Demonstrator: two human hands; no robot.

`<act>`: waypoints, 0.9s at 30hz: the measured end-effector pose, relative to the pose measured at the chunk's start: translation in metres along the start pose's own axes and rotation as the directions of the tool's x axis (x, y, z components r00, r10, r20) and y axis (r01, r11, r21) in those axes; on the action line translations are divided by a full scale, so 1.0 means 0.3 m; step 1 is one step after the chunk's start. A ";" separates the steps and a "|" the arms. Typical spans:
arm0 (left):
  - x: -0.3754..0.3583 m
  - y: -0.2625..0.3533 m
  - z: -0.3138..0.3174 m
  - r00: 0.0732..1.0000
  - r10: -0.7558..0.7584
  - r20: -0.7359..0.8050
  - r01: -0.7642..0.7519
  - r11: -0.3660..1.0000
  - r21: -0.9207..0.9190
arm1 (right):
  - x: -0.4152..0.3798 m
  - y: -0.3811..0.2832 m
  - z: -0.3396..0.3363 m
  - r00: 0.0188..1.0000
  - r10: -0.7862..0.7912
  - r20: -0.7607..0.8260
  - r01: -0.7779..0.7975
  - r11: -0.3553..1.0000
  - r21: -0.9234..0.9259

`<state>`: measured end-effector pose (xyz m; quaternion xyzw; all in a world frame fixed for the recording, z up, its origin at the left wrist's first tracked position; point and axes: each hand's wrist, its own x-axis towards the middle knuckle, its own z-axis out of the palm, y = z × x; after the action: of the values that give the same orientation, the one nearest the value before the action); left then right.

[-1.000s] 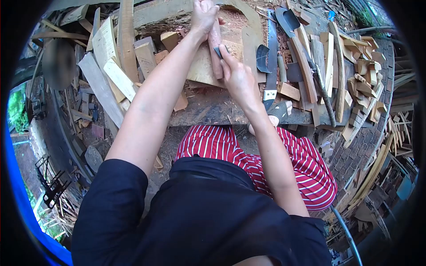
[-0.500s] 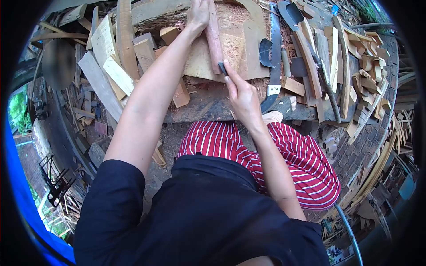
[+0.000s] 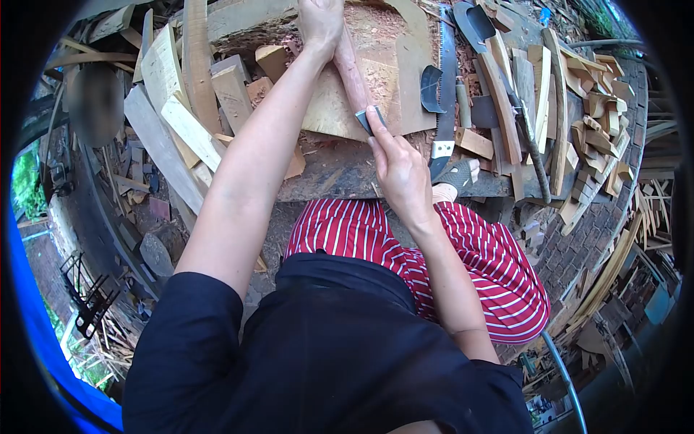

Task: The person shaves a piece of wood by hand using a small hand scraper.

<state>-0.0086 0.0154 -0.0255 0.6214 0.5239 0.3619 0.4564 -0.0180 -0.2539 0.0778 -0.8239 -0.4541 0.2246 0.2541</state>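
Note:
A long reddish wooden stick (image 3: 352, 72) lies lengthwise on a pale board (image 3: 329, 101) atop the rough wooden bench (image 3: 340, 177). My left hand (image 3: 320, 23) grips the stick's far end at the top of the view. My right hand (image 3: 400, 170) pinches a small dark metal blade (image 3: 364, 120) and holds it against the stick's near end. Reddish shavings lie around the stick.
A hand saw (image 3: 444, 87) and a curved dark blade (image 3: 430, 87) lie right of the board. Wood offcuts (image 3: 593, 123) pile up at right, planks (image 3: 177, 116) at left. A sandalled foot (image 3: 457, 177) rests by the bench edge. My striped-trousered knee (image 3: 499, 275) is below.
My right hand has drawn the small blade down the stick toward me, from near its middle to its near end. The left hand stays on the far end.

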 end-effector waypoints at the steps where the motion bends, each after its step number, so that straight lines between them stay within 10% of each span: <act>1: 0.001 -0.008 0.001 1.000 0.022 -0.004 -0.022 1.000 -0.010 | 0.005 -0.013 -0.002 1.000 -0.015 -0.003 0.014 0.999 -0.032; 15: 0.003 -0.016 -0.003 0.999 -0.002 0.040 0.008 0.989 -0.147 | 0.160 -0.028 0.026 0.999 -0.025 -0.025 0.024 0.998 -0.062; 17: 0.010 -0.052 0.010 0.985 0.173 -0.022 -0.175 0.980 -0.099 | 0.088 -0.016 0.016 0.999 -0.040 -0.014 0.039 0.999 -0.037; 23: -0.007 -0.020 0.002 0.995 0.002 0.101 0.028 0.956 -0.293 | 0.147 -0.016 0.021 1.000 -0.030 -0.008 0.030 0.999 -0.019; 27: 0.016 -0.041 0.008 0.987 0.161 -0.008 -0.160 0.973 -0.166 | 0.105 -0.018 0.012 0.998 -0.069 -0.014 0.068 0.997 -0.041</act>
<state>-0.0094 0.0200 -0.0379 0.6226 0.4389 0.4381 0.4773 -0.0083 -0.2233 0.0739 -0.8145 -0.4846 0.2002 0.2486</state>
